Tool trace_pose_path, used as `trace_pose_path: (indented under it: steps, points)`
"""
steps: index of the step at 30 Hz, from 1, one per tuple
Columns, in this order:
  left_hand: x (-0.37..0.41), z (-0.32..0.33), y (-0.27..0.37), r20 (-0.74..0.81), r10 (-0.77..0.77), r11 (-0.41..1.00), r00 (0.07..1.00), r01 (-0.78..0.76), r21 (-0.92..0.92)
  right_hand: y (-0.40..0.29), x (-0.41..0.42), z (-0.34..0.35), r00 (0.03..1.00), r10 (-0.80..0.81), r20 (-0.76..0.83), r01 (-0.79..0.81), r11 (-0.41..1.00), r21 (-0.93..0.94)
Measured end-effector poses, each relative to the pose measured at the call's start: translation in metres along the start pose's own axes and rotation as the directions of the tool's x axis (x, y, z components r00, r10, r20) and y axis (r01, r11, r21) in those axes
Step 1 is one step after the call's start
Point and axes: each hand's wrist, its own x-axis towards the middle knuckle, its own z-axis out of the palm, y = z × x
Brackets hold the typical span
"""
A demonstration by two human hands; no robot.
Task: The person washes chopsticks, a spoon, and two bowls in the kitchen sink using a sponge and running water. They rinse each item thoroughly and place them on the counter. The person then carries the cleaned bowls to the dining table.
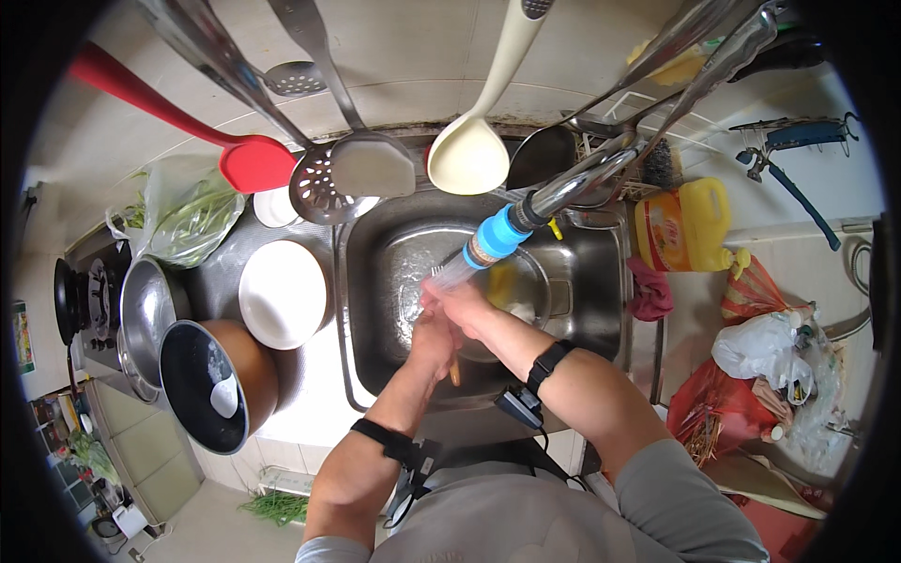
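Observation:
Both hands are together over a stainless-steel sink [376,331], below a tap with a blue filter nozzle [496,236]. Water from the nozzle runs onto them. My left hand [433,341] is closed around a fork; its tines [437,271] show above the fingers and its tan handle [455,373] sticks out below. My right hand [457,306] presses against the fork and the left hand's fingers; how much of the fork it grips is hidden. Behind the right hand, a round transparent bowl or lid [538,281] lies in the sink, with something yellow [501,281] in it.
Left of the sink stand a white bowl [283,295], a brown inner pot [260,387] with a white spoon, a steel bowl [144,317] and bagged greens [200,218]. Ladles and spatulas hang above, including a cream ladle [468,155]. A yellow detergent jug [679,229] and pink cloth [649,292] are at right.

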Motion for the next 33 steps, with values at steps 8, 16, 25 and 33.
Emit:
trace_pose_path:
  steps: [8, 16, 25, 33]
  points:
    - [-0.044, -0.011, 0.01, 0.024, -0.042, 0.98, 0.999, 0.036, 0.197, -0.017, -0.006, 0.014, 0.99, 0.061, -0.128, -0.001, 0.904, 0.427]
    - [-0.016, -0.023, -0.034, 0.043, 0.329, 0.885, 0.943, -0.324, 0.334, -0.028, -0.017, 0.012, 0.999, 0.031, -0.045, -0.004, 0.86, 0.51]
    - [-0.04, -0.025, -0.023, 0.096, 0.127, 0.951, 0.987, -0.149, 0.271, -0.022, -0.009, 0.025, 0.974, -0.057, -0.218, 0.157, 0.866, 0.476]
    - [-0.032, -0.024, -0.016, 0.081, 0.215, 0.893, 0.973, -0.229, 0.387, -0.03, -0.03, 0.037, 0.981, -0.084, -0.173, 0.157, 0.87, 0.468]
